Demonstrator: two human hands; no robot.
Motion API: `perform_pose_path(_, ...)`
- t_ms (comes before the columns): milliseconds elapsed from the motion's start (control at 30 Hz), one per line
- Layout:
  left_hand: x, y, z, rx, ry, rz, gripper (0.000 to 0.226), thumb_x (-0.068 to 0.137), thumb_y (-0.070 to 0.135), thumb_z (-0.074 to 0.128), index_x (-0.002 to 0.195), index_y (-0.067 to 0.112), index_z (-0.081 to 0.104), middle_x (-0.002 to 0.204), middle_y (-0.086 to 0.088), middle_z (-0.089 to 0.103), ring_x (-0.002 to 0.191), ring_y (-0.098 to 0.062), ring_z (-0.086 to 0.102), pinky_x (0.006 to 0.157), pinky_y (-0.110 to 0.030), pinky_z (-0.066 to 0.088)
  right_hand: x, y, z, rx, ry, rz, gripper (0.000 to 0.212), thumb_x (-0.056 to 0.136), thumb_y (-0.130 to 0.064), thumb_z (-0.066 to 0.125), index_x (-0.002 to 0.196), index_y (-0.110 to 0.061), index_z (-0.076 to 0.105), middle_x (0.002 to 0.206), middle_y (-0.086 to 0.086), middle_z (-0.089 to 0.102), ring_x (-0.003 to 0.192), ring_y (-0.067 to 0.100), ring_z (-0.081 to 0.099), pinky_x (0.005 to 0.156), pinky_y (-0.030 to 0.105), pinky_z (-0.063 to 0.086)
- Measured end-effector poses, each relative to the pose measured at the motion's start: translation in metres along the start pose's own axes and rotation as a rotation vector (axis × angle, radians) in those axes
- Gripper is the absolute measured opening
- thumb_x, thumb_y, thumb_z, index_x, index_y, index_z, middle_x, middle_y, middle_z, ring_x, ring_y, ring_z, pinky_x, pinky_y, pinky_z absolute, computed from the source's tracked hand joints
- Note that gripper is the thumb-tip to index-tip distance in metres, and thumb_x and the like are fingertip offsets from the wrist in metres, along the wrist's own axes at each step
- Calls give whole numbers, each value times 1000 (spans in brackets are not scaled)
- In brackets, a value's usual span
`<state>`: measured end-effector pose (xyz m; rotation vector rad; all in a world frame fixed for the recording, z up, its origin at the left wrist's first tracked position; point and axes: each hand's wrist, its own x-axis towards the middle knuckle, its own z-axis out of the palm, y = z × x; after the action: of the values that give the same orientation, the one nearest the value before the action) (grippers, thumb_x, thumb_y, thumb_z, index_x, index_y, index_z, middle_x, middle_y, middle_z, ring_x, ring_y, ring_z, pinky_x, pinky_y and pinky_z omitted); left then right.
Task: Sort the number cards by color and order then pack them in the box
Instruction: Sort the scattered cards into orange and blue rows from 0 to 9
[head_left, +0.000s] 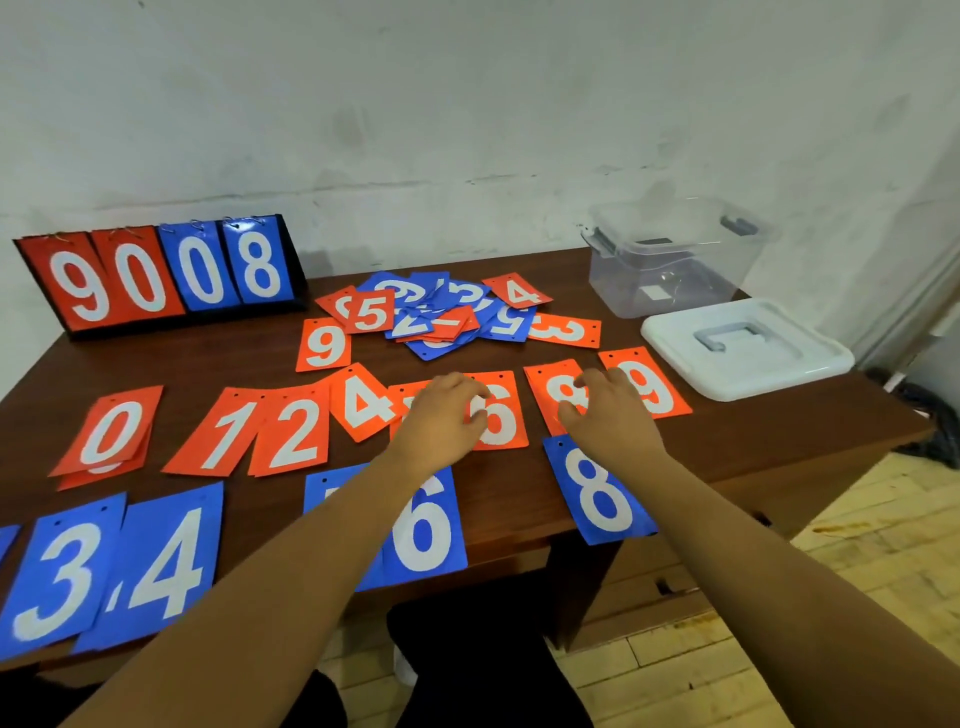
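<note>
Red row: the red cards lie in a line across the middle of the surface (208, 358), reading 0 (111, 434), 1 (223, 434), 2 (296, 431), 4 (361, 400), one card hidden under a hand, then 6 (498, 415), 8 (563, 395) and 9 (647, 384). Some of them overlap at the edges.
Blue row: nearer to the person, along the front edge, lie blue 3 (62, 577), blue 4 (161, 561), a blue card mostly covered by the forearm, blue 6 (423, 525) and blue 8 (597, 491).
Left hand: the left hand (441, 415) rests on the red row between the 4 and the 6. Its fingers are loosely bent and the tips touch the red 6.
Right hand: the right hand (608, 410) lies on the red 8 with the fingers spread and almost straight, and it presses the card down without gripping it.
Mixed pile: behind the red row is a loose pile (441, 312) of red and blue cards. A second red 9 (323, 344) and a red 3 (563, 331) lie at its edges.
Box: a clear plastic box (670, 265) stands open at the far right corner.
Lid: its white lid (743, 348) lies flat just in front of it.
Scoreboard: a flip scoreboard (161, 275) stands at the far left against the wall and shows 9 0 0 8.
</note>
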<state>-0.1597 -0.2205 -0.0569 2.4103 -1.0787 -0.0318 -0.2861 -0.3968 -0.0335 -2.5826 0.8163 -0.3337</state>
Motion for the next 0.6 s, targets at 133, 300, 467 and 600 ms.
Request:
perform_pose_path(133,31,-21,-25,26,76,-122,27,94,22,60,121,18,63,122,-3,59,118,-18,53,98,-32,46,49,-32,10,-37,-67,-87,49,92,-38,58,135,-15,48,137,9,46,122,24,49,97,38,49)
perform_pose_path(300,73,-54,-35,87,100,-286,27,92,18,63,119,16,63,126,-8,57,120,-23,53,100,-40,49,105,-60,36,-120,-102,-168,47,93,-34,58,133,-13,49,136,11,48,123,25,48,99,40,48)
perform_pose_path(467,117,-93,-30,213,29,-288,55,94,31,64,144,20,46,152,-6,42,138,-25,40,110,-40,39,157,-77,76,-187,-132,-254,47,92,-33,60,134,-15,47,137,10,47,125,25,48,102,41,47)
perform_pose_path(600,141,-106,-20,284,-116,-230,60,101,34,53,154,21,29,159,-5,33,145,-26,33,115,-38,31,185,-76,99,-220,-152,-272,47,93,-34,56,135,-15,47,135,10,50,124,26,49,103,44,45)
